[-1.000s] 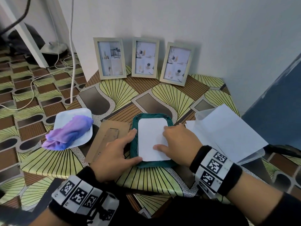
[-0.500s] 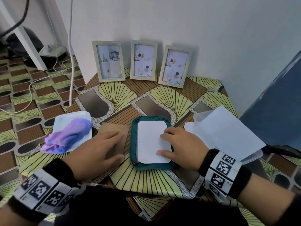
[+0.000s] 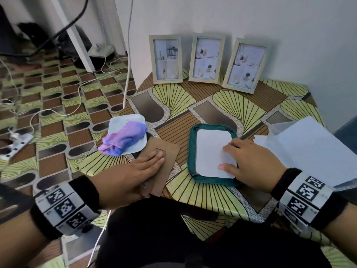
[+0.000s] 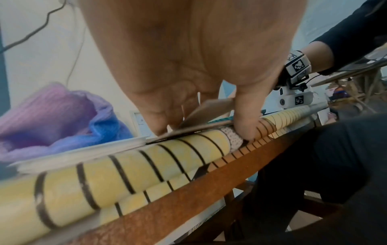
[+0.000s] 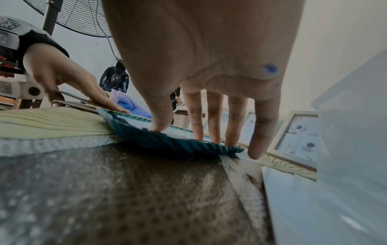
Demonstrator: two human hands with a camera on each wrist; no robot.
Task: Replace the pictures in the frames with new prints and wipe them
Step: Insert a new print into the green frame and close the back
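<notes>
A teal picture frame (image 3: 192,151) lies face down on the table, a white print (image 3: 209,151) set in its back. My right hand (image 3: 247,161) presses the print's right side with straight fingers (image 5: 213,116), thumb down near the frame's near edge. Left of the frame lies the brown cardboard backing board (image 3: 166,151). My left hand (image 3: 135,173) pinches its near part at the table edge, fingers on top and thumb (image 4: 247,122) beneath, the board (image 4: 211,107) tilted up slightly. A purple-blue cloth (image 3: 123,140) rests on a white tray (image 3: 125,122).
Three pale frames (image 3: 166,59) (image 3: 206,59) (image 3: 246,64) with pictures stand against the wall at the back. White sheets on a clear plastic box (image 3: 309,151) lie at the right. Cables and a power strip (image 3: 17,142) lie on the floor to the left.
My left hand left the teal frame's left edge, moved left onto the backing board and took hold of it. The right hand stayed on the print.
</notes>
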